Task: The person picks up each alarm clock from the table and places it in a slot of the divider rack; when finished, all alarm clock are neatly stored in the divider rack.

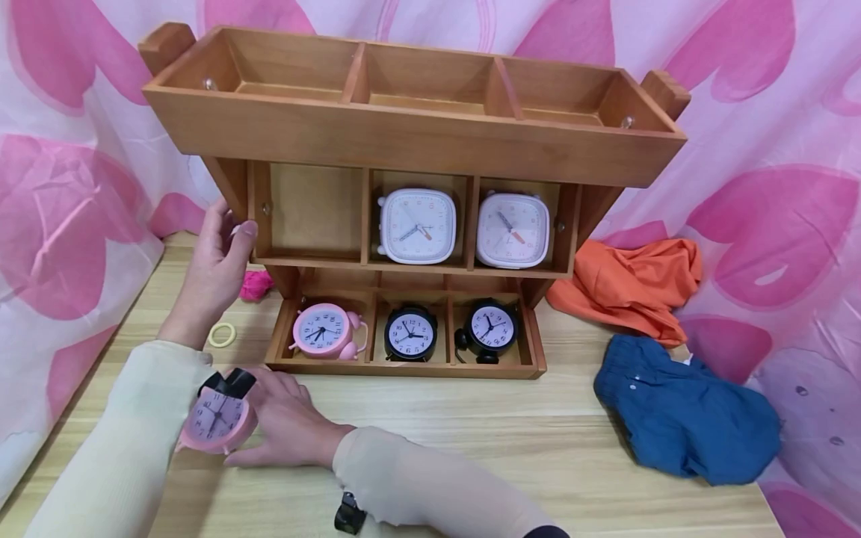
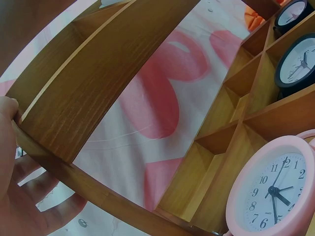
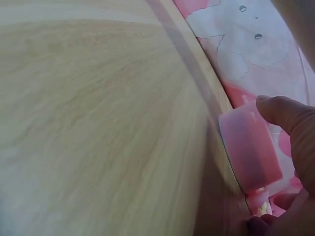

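My left hand (image 1: 215, 261) holds the left side post of a tiered wooden rack (image 1: 410, 142), thumb in front and fingers behind in the left wrist view. At the front left, my right hand (image 1: 285, 418) pinches a pink alarm clock (image 1: 217, 422) between thumb and fingers. In the right wrist view the thumb lies at one edge of its pink casing (image 3: 251, 150). Two white square clocks (image 1: 417, 226) stand in the rack's middle tier. The bottom tier holds another pink alarm clock (image 1: 323, 330) and two black ones (image 1: 410, 334).
Orange cloth (image 1: 632, 284) and folded blue cloth (image 1: 686, 411) lie on the table right of the rack. A pale yellow ring (image 1: 222, 335) and a bright pink item (image 1: 255, 285) are on the left. A pink-patterned curtain (image 1: 760, 187) hangs behind.
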Demonstrator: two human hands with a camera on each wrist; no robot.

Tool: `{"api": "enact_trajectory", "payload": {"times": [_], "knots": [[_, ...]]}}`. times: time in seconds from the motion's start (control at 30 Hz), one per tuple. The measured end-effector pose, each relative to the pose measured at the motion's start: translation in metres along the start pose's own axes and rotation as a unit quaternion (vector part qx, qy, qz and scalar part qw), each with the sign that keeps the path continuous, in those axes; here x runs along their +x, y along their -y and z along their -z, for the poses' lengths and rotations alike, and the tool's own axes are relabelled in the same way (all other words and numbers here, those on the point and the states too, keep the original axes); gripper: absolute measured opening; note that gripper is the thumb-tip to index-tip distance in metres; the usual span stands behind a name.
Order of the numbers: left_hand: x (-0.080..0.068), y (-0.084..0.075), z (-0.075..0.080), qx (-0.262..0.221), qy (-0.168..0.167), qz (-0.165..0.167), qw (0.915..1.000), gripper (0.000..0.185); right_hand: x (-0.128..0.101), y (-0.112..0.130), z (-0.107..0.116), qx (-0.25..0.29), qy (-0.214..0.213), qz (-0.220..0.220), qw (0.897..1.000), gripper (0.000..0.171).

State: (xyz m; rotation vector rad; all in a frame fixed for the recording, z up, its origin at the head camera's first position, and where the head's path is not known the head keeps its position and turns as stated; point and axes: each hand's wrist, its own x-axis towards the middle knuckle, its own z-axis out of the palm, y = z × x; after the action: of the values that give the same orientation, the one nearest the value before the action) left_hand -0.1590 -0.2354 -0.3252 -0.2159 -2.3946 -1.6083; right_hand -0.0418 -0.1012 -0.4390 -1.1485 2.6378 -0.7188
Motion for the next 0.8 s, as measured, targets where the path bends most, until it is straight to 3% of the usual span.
{"api": "enact_trajectory", "payload": {"times": [0.37,0.6,0.8], "knots": [[0.0,0.0,0.0,-0.007,-0.005,-0.008,0.9999,0.049,0.013,0.01,-0.009,-0.032,0.012,-0.042,0.999,0.106],[-0.001,-0.002,-0.002,-0.002,-0.004,-0.007,1.0,0.05,0.009,0.001,-0.011,-0.027,0.015,-0.028,0.999,0.105],[-0.001,-0.003,-0.001,-0.004,-0.003,-0.002,1.0,0.05,-0.003,-0.009,-0.012,-0.026,-0.009,-0.016,0.999,0.105]]}}
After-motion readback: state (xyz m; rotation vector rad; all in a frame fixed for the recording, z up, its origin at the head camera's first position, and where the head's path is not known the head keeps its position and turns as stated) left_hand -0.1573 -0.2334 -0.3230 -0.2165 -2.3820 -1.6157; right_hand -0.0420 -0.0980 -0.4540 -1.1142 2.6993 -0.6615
